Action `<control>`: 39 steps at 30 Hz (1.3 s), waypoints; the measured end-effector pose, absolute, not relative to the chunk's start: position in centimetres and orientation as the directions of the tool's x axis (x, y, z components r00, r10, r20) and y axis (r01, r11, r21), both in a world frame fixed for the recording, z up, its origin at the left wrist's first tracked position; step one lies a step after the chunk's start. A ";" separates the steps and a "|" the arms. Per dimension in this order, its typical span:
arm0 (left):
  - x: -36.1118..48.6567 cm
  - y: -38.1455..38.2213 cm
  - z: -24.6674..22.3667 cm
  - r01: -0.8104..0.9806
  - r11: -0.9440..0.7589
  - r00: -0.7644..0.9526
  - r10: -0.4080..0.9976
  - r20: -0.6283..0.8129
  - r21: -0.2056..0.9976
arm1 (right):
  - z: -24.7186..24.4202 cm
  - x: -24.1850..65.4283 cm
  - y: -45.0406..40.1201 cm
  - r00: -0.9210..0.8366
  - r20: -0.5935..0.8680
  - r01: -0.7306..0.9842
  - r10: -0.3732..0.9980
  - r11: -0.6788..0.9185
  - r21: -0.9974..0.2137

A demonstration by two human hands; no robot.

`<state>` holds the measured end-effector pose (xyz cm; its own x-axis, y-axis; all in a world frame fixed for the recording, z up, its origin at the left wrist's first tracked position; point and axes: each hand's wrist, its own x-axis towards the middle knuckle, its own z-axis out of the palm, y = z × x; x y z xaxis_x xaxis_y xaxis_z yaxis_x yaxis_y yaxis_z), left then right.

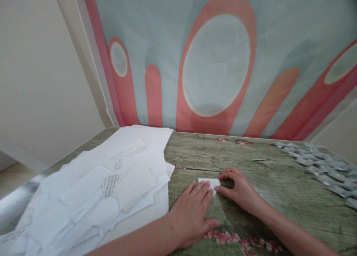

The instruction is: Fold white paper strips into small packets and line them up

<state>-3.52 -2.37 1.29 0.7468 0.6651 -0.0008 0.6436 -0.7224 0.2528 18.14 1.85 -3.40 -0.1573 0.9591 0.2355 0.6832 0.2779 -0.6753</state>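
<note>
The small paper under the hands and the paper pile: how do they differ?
The small paper is a little piece; the paper pile is many overlapping sheets covering far more area. The left hand rests on the small paper and the right hand is at its edge; neither hand grips the pile. No print shows on the small paper; some pile sheets carry print. Both look mostly white.

On the table (195,152), a wide heap of white papers (92,189), some of them with printed lines, covers the left side up to the far edge; small pink flowers (242,142) are close to this edge; shiny grey strips (326,168) lie by the far right corner; behind is a red and grey-blue sheet (217,62)
</note>
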 end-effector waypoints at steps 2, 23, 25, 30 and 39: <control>-3.5 -2.4 1.2 0.640 -0.725 0.750 0.662 -0.003 0.254 | -3.4 18.1 1.8 -0.158 0.232 0.684 0.960 0.276 -0.675; -3.5 -2.3 1.1 0.644 -0.716 0.746 0.666 -0.013 0.269 | -3.3 17.9 1.8 -0.143 0.237 0.676 0.961 0.270 -0.686; -3.5 -2.3 1.2 0.646 -0.711 0.745 0.667 -0.027 0.278 | -3.2 17.9 1.7 -0.142 0.241 0.674 0.960 0.272 -0.687; -3.4 -2.3 1.5 0.652 -0.704 0.740 0.672 -0.035 0.281 | -3.4 18.0 1.8 -0.157 0.243 0.684 0.957 0.283 -0.672; -3.4 -2.4 1.3 0.650 -0.702 0.741 0.671 -0.036 0.292 | -3.5 18.0 1.6 -0.199 0.280 0.695 0.939 0.337 -0.635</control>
